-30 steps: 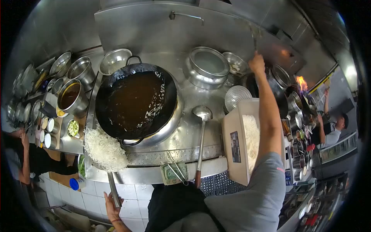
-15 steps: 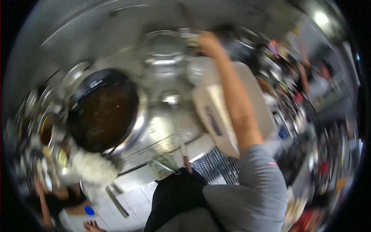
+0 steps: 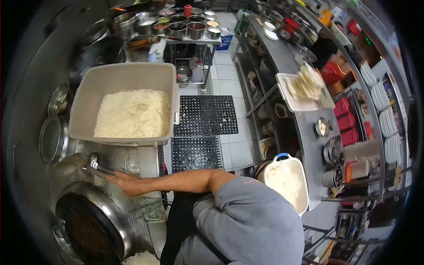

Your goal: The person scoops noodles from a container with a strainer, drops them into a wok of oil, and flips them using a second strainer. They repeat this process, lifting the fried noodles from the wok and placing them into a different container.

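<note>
My right hand reaches over the steel counter, fingers wrapped round the metal handle of what looks like a strainer; its rounded head is smeared by motion. A ladle lies close by, its handle running partly under my hand. Just below stands a large wok with dark liquid in it. Beyond the hand, a big beige tub holds pale, thin noodles. More noodles show at the bottom edge. My left hand is out of view.
Round metal pans line the wall side. Several sauce pots crowd a small table at the back. Black mats cover the tiled floor. Right stands a long steel table, with a white basin of pale food nearby.
The view has swung to the right. My right hand has come back from the far side of the counter to beside the wok, now holding the strainer-like utensil.
</note>
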A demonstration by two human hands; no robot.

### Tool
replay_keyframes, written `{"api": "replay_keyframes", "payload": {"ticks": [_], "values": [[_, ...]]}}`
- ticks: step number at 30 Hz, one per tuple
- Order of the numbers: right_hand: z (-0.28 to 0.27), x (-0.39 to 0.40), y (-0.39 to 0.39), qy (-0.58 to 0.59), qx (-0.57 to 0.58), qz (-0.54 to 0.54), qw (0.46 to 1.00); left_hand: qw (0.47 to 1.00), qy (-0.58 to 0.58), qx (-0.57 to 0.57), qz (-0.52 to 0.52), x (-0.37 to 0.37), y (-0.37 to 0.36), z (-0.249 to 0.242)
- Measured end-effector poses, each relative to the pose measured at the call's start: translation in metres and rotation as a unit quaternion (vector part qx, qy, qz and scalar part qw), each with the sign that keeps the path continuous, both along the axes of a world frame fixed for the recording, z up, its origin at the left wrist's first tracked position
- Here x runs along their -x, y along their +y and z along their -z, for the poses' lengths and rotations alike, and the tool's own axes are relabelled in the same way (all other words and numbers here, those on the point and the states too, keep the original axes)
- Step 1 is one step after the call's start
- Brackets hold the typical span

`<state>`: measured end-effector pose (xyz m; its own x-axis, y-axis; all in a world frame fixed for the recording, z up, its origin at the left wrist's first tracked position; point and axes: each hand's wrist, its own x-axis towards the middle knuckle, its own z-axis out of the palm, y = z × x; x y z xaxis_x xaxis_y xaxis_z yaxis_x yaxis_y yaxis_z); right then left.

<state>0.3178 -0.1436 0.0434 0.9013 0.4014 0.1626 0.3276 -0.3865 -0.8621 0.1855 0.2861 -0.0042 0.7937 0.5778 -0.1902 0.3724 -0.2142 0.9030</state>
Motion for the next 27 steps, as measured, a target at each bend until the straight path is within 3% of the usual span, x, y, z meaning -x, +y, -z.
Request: {"api": "replay_keyframes", "payload": {"ticks": [5,7,10,13,14,15,16,17,18,19,20,21,22,23,24,26,27], "values": [[0.055,0.012,-0.017,-0.034,0.122,0.052,0.991,0.995,0.022,-0.059,0.076,-0.013,0.002,0.003],[0.073,0.009,-0.018,-0.029,0.232,0.013,0.972,0.992,0.028,-0.08,0.09,-0.005,0.005,0.007],[0.087,0.009,-0.021,-0.028,0.246,0.006,0.969,0.99,0.036,-0.113,0.083,0.027,0.015,0.011],[0.094,0.01,-0.031,-0.018,0.274,-0.003,0.962,0.986,0.052,-0.158,-0.02,0.149,0.035,0.0],[0.083,0.019,-0.044,-0.102,0.209,0.014,0.972,0.979,0.064,-0.174,-0.081,0.224,0.025,-0.008],[0.057,0.02,-0.053,0.014,0.229,-0.024,0.973,0.968,0.076,-0.188,-0.147,0.299,0.004,-0.012],[0.058,0.018,-0.051,0.114,0.16,0.02,0.98,0.951,0.09,-0.202,-0.215,0.371,-0.03,-0.02],[0.059,0.023,-0.053,0.107,0.133,0.046,0.984,0.93,0.101,-0.207,-0.285,0.346,-0.083,-0.036],[0.074,0.012,-0.061,-0.041,0.261,-0.08,0.961,0.934,0.14,-0.17,-0.281,0.336,-0.121,-0.043],[0.042,0.015,-0.065,-0.072,0.276,-0.078,0.955,0.939,0.172,-0.125,-0.271,0.337,-0.139,-0.045],[0.035,0.012,-0.064,-0.094,0.223,-0.087,0.966,0.921,0.172,-0.182,-0.299,0.356,-0.145,-0.01],[0.034,0.008,-0.065,-0.108,0.172,-0.091,0.975,0.904,0.28,-0.053,-0.32,0.352,-0.152,-0.004],[0.036,0.004,-0.063,-0.137,0.137,-0.106,0.975,0.897,0.177,-0.155,-0.374,0.378,-0.156,0.057],[0.036,0.003,-0.063,-0.16,0.101,-0.122,0.974,0.9,0.238,-0.106,-0.35,0.377,-0.169,0.058],[0.028,0.001,-0.059,-0.147,0.09,-0.154,0.973,0.892,0.252,0.028,-0.374,0.317,-0.205,-0.01],[0.013,0.002,-0.051,-0.133,0.071,-0.232,0.961,0.901,0.141,0.094,-0.399,0.306,-0.227,-0.009],[0.011,0.001,-0.049,-0.125,0.059,-0.236,0.962,0.902,0.146,0.107,-0.392,0.298,-0.232,-0.015]]}}
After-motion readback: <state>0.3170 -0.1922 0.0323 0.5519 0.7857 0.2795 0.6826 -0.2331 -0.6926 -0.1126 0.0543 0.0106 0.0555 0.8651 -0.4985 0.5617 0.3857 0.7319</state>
